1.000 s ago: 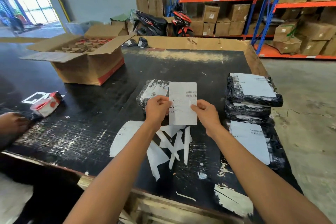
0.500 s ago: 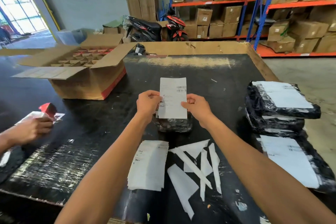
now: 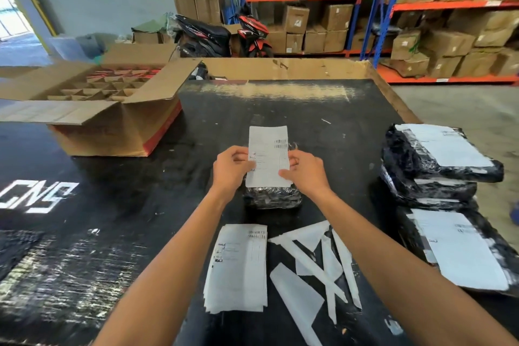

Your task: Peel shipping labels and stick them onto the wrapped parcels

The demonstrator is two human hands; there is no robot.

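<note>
A white shipping label (image 3: pixel 268 156) is held upright between both hands above the black table (image 3: pixel 309 109). My left hand (image 3: pixel 230 168) pinches its left edge and my right hand (image 3: pixel 306 173) pinches its right edge. Directly under the label lies a small black wrapped parcel (image 3: pixel 271 198), mostly hidden by the paper and my hands. A stack of unpeeled labels (image 3: pixel 237 267) lies near me on the table. Several labelled black parcels (image 3: pixel 438 160) are piled at the right edge.
Torn backing strips (image 3: pixel 314 264) lie scattered right of the label stack. An open cardboard box with dividers (image 3: pixel 112 109) sits at the back left. A parked motorbike (image 3: pixel 222 34) and shelves of cartons (image 3: pixel 393 8) stand behind the table.
My hands carried the label over the small black parcel, which now lies under it. The other person's hand at the left edge is out of view.
</note>
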